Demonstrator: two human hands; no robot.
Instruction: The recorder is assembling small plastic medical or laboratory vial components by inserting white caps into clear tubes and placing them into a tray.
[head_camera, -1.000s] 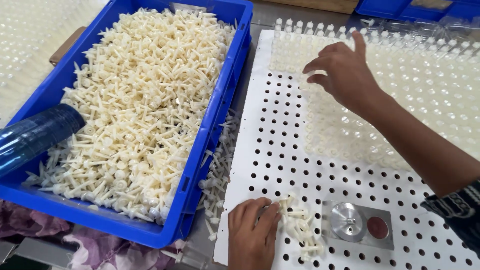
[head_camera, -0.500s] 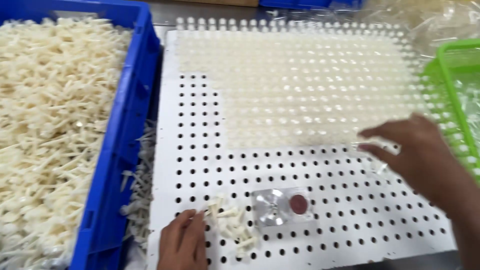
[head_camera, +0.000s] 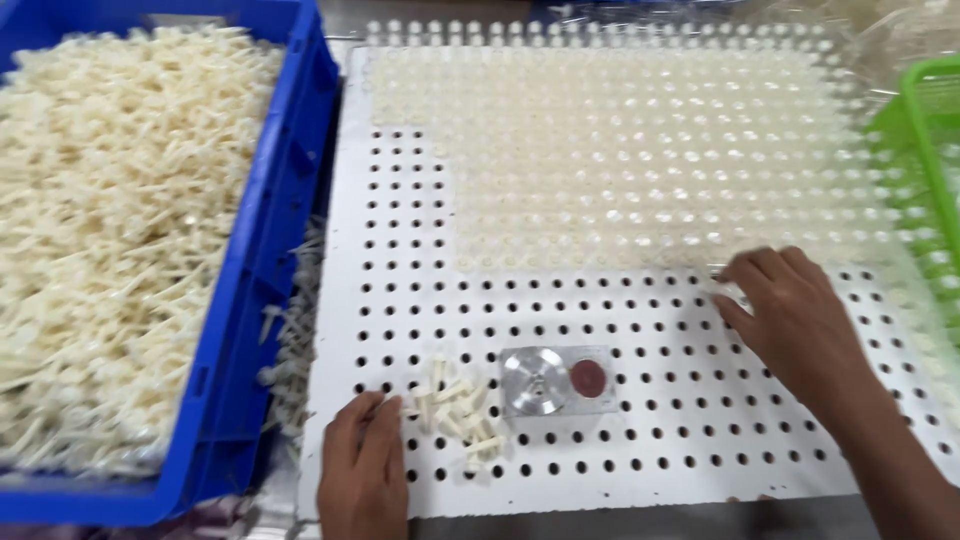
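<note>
Left hand (head_camera: 362, 470) is laid flat and loosely open at the lower middle of the frame, touching a small heap of white pegs (head_camera: 455, 410) on the perforated white board (head_camera: 640, 440). Further right, a peg is pinched by the right hand (head_camera: 790, 315) at the filled rows' edge.

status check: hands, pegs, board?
Left hand flat on white perforated board, beside a loose pile of white pegs. Right hand at the filled rows' edge, pinching a peg. Small metal block lies between them.
</note>
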